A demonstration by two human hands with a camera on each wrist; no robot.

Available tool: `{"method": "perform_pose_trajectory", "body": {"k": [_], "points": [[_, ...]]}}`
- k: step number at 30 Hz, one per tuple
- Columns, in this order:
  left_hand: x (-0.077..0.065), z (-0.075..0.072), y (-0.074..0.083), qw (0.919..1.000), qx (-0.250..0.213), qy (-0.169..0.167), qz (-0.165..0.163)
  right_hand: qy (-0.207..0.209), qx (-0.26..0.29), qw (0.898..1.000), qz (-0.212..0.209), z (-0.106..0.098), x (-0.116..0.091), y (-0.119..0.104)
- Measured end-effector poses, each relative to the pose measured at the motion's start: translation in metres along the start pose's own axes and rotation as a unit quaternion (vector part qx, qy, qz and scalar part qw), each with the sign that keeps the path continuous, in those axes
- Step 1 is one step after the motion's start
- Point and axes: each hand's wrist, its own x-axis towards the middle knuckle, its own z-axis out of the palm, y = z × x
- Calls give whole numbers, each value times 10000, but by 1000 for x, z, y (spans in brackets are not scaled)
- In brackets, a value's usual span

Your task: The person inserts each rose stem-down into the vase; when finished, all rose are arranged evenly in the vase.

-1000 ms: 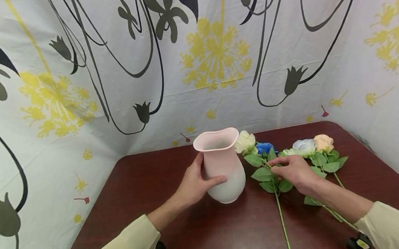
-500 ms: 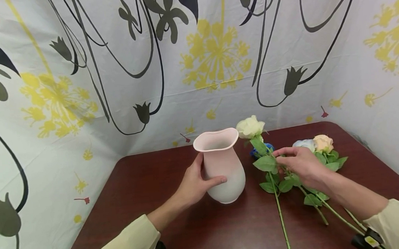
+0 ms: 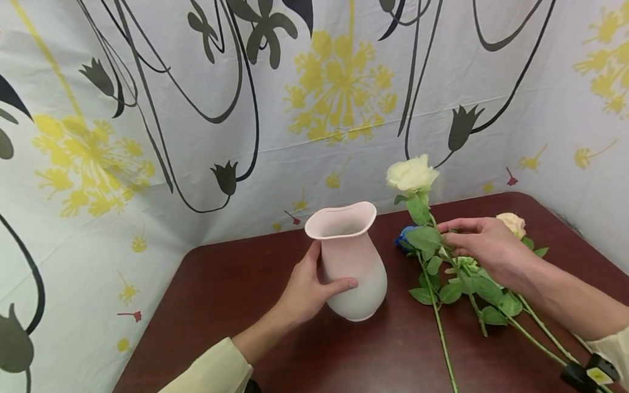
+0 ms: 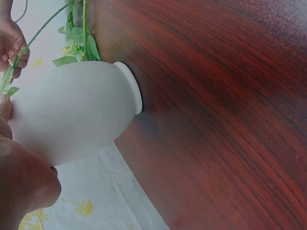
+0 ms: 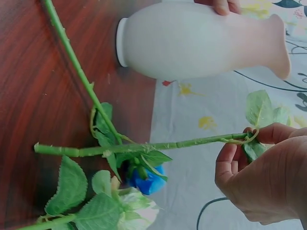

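Note:
A vase (image 3: 355, 279), pale pink at its flared mouth and white below, stands upright on the table. My left hand (image 3: 306, 288) grips its left side, with the thumb across the front. To the right, my right hand (image 3: 488, 246) pinches the stem of a white rose (image 3: 411, 175), whose bloom is raised above the table, right of the vase mouth. In the right wrist view that rose's green stem (image 5: 177, 144) runs out from the fingertips, its cut end hanging free. A blue rose (image 3: 405, 239) lies below and behind the raised one.
Around the right hand, a peach rose (image 3: 512, 224) and a pale greenish-white rose (image 5: 138, 211) lie with leafy stems pointing toward the near edge. The dark red table (image 3: 235, 311) meets a white flower-patterned cloth (image 3: 268, 163) behind and at both sides.
My right hand has lifted the white rose off the table, moving it up and slightly right until its stem stands nearly upright. The left hand and vase have stayed put.

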Motion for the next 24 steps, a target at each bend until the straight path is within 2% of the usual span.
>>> {"method": "perform_pose_trajectory", "body": {"k": [7, 12, 18, 24], "points": [[0, 0, 1, 10000, -9, 0, -5, 31, 652, 9976, -238, -11, 1, -6], [-1, -1, 3, 10000, -46, -11, -36, 47, 1396, 9895, -359, -17, 1, -13], [-1, -1, 3, 10000, -76, -29, -44, 47, 2420, 9687, -560, -23, -1, -25], [0, 0, 2, 9999, -143, -37, -27, -173, 3297, 9385, -1007, -33, -3, -33]]}}
